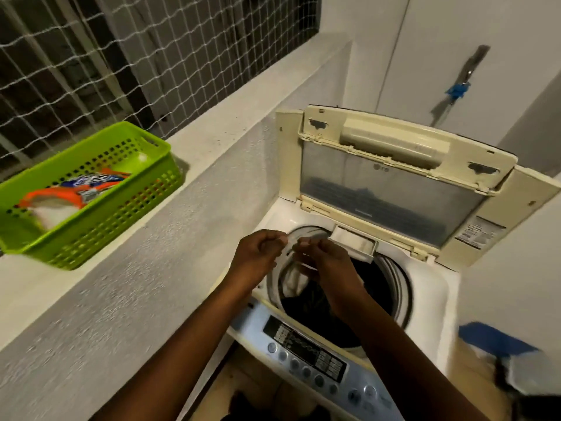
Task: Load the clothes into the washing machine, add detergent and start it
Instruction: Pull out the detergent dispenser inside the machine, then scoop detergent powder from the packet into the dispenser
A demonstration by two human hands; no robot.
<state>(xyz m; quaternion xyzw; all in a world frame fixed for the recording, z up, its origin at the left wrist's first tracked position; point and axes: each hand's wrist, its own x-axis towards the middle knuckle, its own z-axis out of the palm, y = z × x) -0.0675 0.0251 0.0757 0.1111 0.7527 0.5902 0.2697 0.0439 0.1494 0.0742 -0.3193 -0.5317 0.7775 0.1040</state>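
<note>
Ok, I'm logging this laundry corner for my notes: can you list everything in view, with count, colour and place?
Washing machine: one, cream-white, lower centre, top open.
Lid: one, cream with a dark window, folded up at the back.
Control panel: one, pale blue with a black display, front edge.
Clothes: a dark load with one white piece, inside the drum.
Basket: one, lime green, on the grey ledge at left.
Detergent packet: one, orange and blue, inside the basket.
Ledge: one, grey, left of the machine.
Netting: white, over the window, top left.
Blue thing: one, lower right, too blurred to name.
Left hand: curled, above the drum's rim.
Right hand: curled, above the drum.
</note>
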